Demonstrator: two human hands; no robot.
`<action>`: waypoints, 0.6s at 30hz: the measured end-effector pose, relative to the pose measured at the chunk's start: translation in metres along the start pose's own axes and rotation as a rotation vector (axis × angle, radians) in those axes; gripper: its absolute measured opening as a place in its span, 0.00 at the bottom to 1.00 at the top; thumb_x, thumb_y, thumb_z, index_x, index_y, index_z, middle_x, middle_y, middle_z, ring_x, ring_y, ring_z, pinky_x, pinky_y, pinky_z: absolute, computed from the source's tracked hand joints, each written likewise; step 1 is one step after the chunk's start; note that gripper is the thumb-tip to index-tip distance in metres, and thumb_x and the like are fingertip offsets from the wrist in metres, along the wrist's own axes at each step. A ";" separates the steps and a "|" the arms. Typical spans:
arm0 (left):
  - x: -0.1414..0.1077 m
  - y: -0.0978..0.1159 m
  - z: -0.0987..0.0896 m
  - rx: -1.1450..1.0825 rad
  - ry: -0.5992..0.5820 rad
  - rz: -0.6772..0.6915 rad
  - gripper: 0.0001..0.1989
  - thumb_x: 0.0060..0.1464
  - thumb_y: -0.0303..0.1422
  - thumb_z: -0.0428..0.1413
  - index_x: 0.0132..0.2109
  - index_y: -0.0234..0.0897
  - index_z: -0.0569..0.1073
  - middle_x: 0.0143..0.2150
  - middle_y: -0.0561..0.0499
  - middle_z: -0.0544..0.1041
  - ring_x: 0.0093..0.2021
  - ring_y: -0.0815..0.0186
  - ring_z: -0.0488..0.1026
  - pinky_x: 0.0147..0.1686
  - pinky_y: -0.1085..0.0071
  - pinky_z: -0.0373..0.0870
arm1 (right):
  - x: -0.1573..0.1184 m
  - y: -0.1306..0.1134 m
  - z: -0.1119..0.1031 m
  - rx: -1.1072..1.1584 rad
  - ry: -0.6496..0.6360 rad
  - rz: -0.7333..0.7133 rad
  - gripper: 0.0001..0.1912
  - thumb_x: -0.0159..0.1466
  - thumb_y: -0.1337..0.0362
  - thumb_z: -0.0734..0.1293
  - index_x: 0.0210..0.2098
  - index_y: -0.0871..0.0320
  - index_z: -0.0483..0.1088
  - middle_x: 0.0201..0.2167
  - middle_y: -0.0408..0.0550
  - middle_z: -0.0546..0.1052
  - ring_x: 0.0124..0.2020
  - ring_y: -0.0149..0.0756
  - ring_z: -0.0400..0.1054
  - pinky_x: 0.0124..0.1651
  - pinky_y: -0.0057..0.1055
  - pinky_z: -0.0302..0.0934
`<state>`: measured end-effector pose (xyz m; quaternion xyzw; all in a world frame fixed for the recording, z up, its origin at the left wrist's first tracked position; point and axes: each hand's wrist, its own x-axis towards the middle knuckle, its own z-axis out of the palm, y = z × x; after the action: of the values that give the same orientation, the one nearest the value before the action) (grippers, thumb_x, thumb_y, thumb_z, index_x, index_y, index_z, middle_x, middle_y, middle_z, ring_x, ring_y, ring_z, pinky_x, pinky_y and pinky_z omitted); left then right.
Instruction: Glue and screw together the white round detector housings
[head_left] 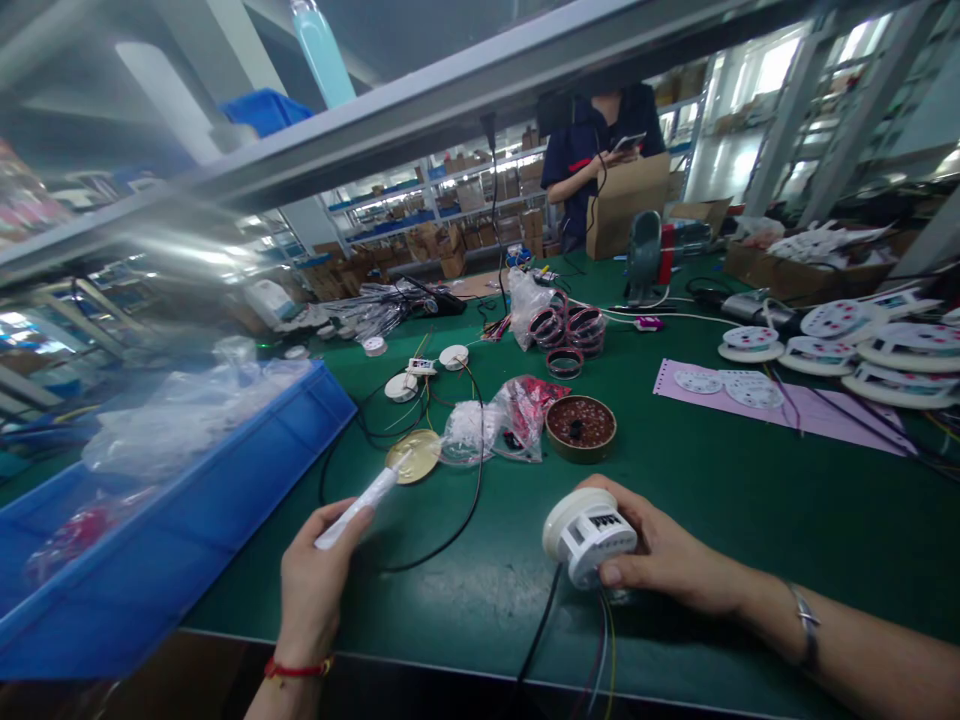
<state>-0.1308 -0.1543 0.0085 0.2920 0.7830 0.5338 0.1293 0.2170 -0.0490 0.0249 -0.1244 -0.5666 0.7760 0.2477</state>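
Observation:
My left hand is closed round a white tube, whose narrow tip points up and right over a round yellowish lid. On the right, my right hand grips a round white device above the green table near its front edge. A black cable and several thin coloured wires hang down from the device. Beyond it stands a round tin of brown material with a small black piece in it. Clear plastic bags, one with red contents, lie between lid and tin.
A blue bin of plastic bags fills the left. White discs and a pink sheet lie at right. A black cable loops across the green table. A person stands behind with a phone.

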 end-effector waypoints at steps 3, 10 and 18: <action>0.009 -0.007 0.000 0.185 -0.036 0.046 0.27 0.41 0.50 0.62 0.43 0.34 0.75 0.34 0.49 0.76 0.32 0.63 0.70 0.28 0.72 0.63 | -0.001 0.000 0.000 0.000 -0.005 -0.005 0.23 0.52 0.64 0.74 0.44 0.58 0.63 0.37 0.43 0.70 0.37 0.30 0.66 0.40 0.26 0.58; 0.024 -0.015 -0.004 0.690 -0.164 0.409 0.23 0.52 0.51 0.49 0.44 0.39 0.76 0.43 0.45 0.77 0.46 0.53 0.71 0.45 0.61 0.65 | 0.000 0.000 0.000 0.013 -0.004 -0.006 0.24 0.52 0.63 0.75 0.44 0.59 0.63 0.36 0.43 0.70 0.36 0.29 0.66 0.39 0.25 0.58; 0.012 0.014 0.013 0.726 -0.067 0.704 0.25 0.56 0.47 0.49 0.52 0.34 0.70 0.48 0.41 0.75 0.50 0.51 0.68 0.48 0.58 0.63 | -0.001 0.004 -0.003 0.041 -0.007 0.011 0.26 0.50 0.64 0.76 0.44 0.59 0.62 0.39 0.45 0.71 0.38 0.29 0.66 0.39 0.25 0.57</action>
<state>-0.1297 -0.1338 0.0172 0.5813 0.7676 0.2287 -0.1432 0.2184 -0.0477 0.0197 -0.1196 -0.5508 0.7893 0.2437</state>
